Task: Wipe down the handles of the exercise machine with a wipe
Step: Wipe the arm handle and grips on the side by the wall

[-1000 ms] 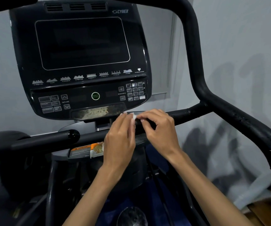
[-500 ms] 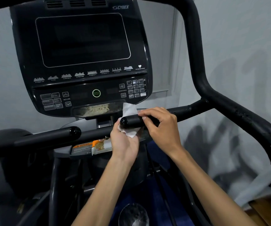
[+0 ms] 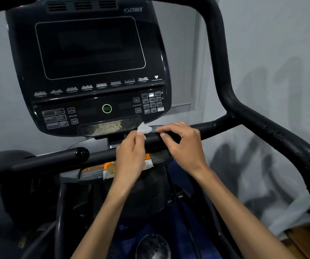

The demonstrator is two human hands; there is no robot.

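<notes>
Two hands on the right handle [image 3: 206, 128]: left hand [image 3: 129, 157] pinching the wipe [image 3: 144, 128], right hand [image 3: 183, 144] curled around the bar.

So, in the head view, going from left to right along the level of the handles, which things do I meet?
Rounded end of the left handle → left hand → white wipe → right hand → right handle → big curved side bar.
</notes>
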